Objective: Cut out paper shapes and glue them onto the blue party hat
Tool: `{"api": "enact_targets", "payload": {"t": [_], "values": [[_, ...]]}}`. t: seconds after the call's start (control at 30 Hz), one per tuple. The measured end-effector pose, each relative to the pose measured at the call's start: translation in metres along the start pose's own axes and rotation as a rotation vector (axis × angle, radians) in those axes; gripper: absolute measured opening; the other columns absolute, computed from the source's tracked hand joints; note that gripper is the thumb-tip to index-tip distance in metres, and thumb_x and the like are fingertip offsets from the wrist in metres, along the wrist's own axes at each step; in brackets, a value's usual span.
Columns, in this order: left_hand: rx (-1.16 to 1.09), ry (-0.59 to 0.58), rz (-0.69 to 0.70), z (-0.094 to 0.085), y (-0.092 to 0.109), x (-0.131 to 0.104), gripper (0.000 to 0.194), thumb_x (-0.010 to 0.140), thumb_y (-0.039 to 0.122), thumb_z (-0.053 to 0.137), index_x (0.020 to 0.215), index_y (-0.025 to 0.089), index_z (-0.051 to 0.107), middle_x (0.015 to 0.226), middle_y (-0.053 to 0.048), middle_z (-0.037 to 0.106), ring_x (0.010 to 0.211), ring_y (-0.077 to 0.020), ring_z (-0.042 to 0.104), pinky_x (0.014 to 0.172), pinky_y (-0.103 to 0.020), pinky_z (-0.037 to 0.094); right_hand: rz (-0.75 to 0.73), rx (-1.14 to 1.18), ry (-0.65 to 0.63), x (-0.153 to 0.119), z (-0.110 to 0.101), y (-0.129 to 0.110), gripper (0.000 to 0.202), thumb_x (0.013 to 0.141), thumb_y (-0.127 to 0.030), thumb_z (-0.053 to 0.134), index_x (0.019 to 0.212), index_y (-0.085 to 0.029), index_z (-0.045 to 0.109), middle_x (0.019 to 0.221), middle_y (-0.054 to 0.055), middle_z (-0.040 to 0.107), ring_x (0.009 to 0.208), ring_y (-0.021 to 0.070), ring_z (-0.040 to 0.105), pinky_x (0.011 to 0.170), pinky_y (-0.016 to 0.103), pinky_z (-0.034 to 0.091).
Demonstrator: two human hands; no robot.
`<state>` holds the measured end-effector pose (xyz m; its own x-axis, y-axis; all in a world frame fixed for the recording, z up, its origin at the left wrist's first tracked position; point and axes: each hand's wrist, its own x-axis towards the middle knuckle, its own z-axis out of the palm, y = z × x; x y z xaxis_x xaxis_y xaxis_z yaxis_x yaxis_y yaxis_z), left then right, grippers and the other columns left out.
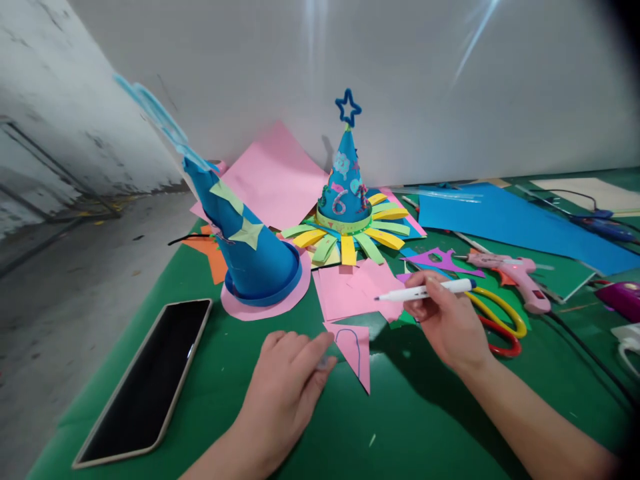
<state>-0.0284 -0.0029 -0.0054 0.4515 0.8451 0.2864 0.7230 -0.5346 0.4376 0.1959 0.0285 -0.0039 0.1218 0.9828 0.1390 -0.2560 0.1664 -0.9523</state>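
My right hand (447,320) is closed around a white marker (425,292), its uncapped dark tip pointing left above the pink paper. My left hand (287,377) lies curled on the table. A small pale bluish thing shows between its thumb and fingers, too hidden to name, and the index fingertip reaches the edge of a pink paper triangle (353,353). A curved blue line is drawn on that triangle. Pink paper pieces (345,297) lie just behind it. A blue cone hat (255,253) with pale green stars leans at the left, on a pink paper brim.
Behind stands a decorated blue party hat (345,180) with a yellow-green fringe. A phone (150,380) lies at the left. Near my right hand are scissors (505,317) and a pink glue gun (520,273) with a cord. Blue sheets (500,213) lie at the back right.
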Motion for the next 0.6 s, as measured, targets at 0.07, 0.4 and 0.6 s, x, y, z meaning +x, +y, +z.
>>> {"api": "enact_targets", "payload": {"t": [0.07, 0.4, 0.6], "values": [[-0.119, -0.017, -0.102, -0.004, 0.004, 0.007, 0.023, 0.084, 0.024, 0.039, 0.101, 0.02, 0.054, 0.082, -0.005, 0.062, 0.074, -0.0176, 0.055, 0.064, -0.03, 0.044, -0.042, -0.028, -0.014, -0.005, 0.003, -0.001, 0.018, 0.08, -0.033, 0.049, 0.071, -0.02, 0.059, 0.057, -0.002, 0.042, 0.048, 0.01, 0.033, 0.044, 0.024, 0.028], [-0.337, -0.066, -0.303, 0.014, 0.016, 0.032, 0.02, 0.085, 0.026, 0.035, 0.07, 0.018, 0.045, 0.062, 0.002, 0.044, 0.058, -0.0129, 0.041, 0.052, -0.024, 0.034, -0.131, -0.121, -0.18, -0.026, 0.007, 0.001, 0.01, 0.081, -0.031, 0.051, 0.083, -0.023, 0.057, 0.059, -0.001, 0.047, 0.051, 0.012, 0.041, 0.044, 0.024, 0.033], [-0.351, -0.075, -0.309, 0.016, 0.015, 0.027, 0.017, 0.084, 0.023, 0.035, 0.07, 0.019, 0.043, 0.062, 0.002, 0.043, 0.058, -0.013, 0.041, 0.052, -0.024, 0.033, -0.156, -0.304, -0.189, -0.027, 0.011, -0.001, 0.006, 0.081, -0.028, 0.052, 0.082, -0.024, 0.056, 0.06, -0.002, 0.048, 0.051, 0.0105, 0.041, 0.043, 0.022, 0.033]]}}
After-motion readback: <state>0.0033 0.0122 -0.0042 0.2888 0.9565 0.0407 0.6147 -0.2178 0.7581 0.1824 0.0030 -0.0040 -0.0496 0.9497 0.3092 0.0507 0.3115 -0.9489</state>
